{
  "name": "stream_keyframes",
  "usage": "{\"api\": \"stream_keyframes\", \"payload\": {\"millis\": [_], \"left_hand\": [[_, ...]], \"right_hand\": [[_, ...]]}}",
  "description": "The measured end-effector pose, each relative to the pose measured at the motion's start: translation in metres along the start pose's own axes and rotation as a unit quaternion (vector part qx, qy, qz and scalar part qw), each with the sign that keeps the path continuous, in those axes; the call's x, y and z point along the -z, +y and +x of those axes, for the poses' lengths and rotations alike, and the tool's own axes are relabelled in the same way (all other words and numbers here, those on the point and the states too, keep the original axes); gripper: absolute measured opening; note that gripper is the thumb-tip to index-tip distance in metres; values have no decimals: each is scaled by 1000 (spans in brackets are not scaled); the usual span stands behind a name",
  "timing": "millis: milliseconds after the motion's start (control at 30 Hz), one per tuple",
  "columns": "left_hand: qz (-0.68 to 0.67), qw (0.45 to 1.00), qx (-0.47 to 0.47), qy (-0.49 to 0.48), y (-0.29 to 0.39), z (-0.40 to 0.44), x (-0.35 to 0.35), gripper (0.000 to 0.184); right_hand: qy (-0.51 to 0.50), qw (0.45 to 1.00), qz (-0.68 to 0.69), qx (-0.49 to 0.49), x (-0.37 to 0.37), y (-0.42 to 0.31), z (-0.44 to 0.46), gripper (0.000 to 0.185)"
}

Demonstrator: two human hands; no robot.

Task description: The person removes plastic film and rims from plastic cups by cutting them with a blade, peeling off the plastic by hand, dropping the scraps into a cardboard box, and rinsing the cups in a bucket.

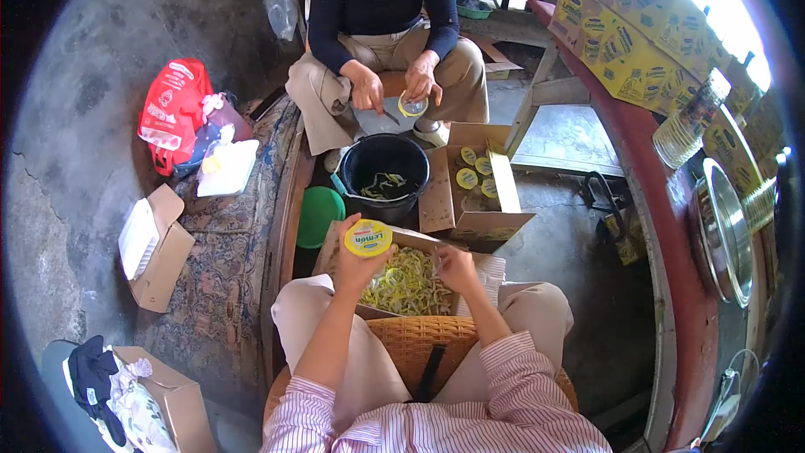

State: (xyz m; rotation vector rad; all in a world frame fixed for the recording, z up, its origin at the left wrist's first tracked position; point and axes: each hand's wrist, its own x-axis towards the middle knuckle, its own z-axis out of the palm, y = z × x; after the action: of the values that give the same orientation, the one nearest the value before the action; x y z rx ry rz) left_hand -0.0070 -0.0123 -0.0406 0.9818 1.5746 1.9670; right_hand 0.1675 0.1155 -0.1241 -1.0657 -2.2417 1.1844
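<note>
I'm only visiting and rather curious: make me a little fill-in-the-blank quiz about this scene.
1. The left hand holds a yellow-topped cup whose largest printed word is "____".
2. The round plastic piece beside the black bucket is coloured ____.
3. The shirt of the person holding that cup is patterned with ____.

Missing words: Lemon; green; stripes.

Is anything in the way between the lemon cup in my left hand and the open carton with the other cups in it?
Only the left flap of the carton, spread outward on the lemon cup's side; the top is open, so going over looks easy. The black bucket stands just left of that flap.
</note>
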Motion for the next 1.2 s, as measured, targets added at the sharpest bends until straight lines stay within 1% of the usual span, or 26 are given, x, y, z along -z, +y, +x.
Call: {"api": "stream_keyframes", "payload": {"millis": [33,133,167,233,267,300,333,433,533,633,733,767,833,933,1200], "left_hand": [[6,1000,-9,14,-3,1,-2,81],[-8,1000,8,-16,4,9,-6,80],[41,999,-15,-11,0,12,-6,81],[32,999,-35,-16,2,13,-12,81],[27,999,-43,-18,2,12,-16,81],[-23,999,-19,-22,-1,14,-18,82],[-16,999,-23,-20,-2,15,-20,83],[-1,999,-30,-13,-7,17,-26,86],[13,999,-30,-18,-16,15,-27,86],[-7,999,-29,-36,-13,12,-28,86],[-42,997,-13,-67,-9,10,-27,89],[1,996,-12,-86,-7,10,-26,93],[-13,992,-2,-123,1,10,-26,94],[-17,988,-9,-152,6,7,-28,95],[-2,988,-11,-156,10,7,-29,95]], "right_hand": [[47,995,-1,89,4,-1,5,37],[85,986,134,54,21,-20,11,44],[86,985,138,56,30,-32,15,43],[85,984,143,57,53,-61,17,42],[72,984,149,72,64,-77,18,41],[60,982,155,88,74,-94,20,40],[48,980,162,105,81,-107,23,39],[18,988,94,121,89,-131,28,34],[31,985,73,156,83,-141,19,30],[25,981,28,191,78,-148,8,28],[51,948,-64,307,76,-154,7,27],[41,944,-83,318,77,-155,6,27],[23,933,-121,340,78,-156,5,27],[-7,932,-171,321,79,-159,3,30],[-16,928,-178,325,76,-160,0,37]]}}
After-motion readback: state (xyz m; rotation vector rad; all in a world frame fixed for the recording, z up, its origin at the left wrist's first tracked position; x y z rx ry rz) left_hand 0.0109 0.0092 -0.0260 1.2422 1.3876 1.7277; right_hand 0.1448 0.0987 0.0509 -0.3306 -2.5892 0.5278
